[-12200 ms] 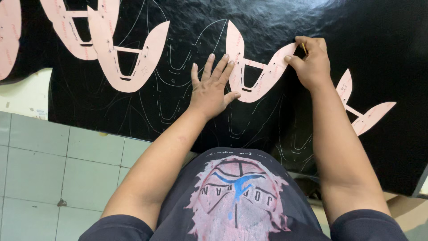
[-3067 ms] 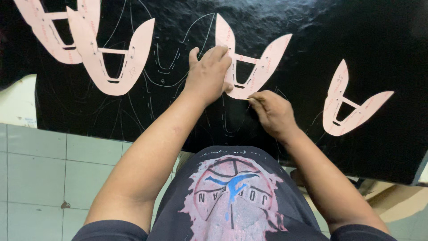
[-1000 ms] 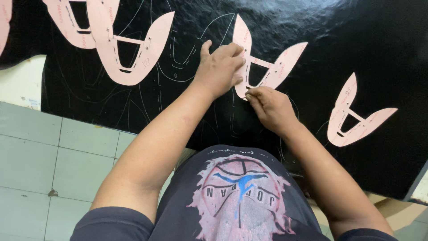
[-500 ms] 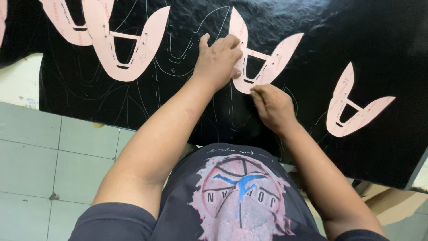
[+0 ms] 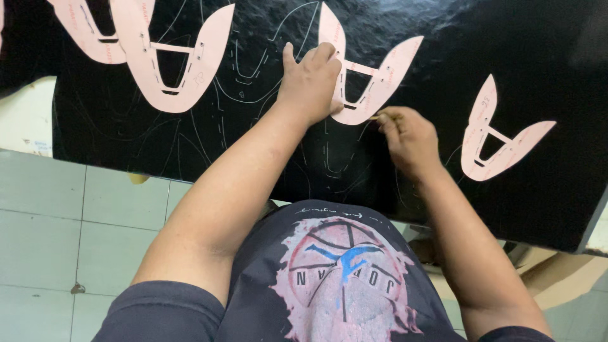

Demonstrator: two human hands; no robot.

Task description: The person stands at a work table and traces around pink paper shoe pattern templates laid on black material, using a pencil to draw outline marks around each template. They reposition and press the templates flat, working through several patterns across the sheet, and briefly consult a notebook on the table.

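Observation:
A pink U-shaped paper pattern (image 5: 380, 79) lies on a black sheet of material (image 5: 418, 171). My left hand (image 5: 311, 79) presses flat on the pattern's left arm. My right hand (image 5: 408, 136) sits at the pattern's lower edge, fingers pinched on a thin pen-like marker whose tip touches the edge. Pale traced outlines (image 5: 253, 69) show on the black sheet to the left of my left hand.
A second pink pattern (image 5: 497, 136) lies to the right, and two overlapping ones (image 5: 171, 60) at the upper left. The black sheet ends at a table edge (image 5: 538, 244) near my body. Grey floor tiles (image 5: 69, 234) lie to the left below.
My right hand has slid along the pattern's lower edge toward the right, while my left hand stays pressed on the pattern. Earlier, my right hand was at the pattern's upper right tip.

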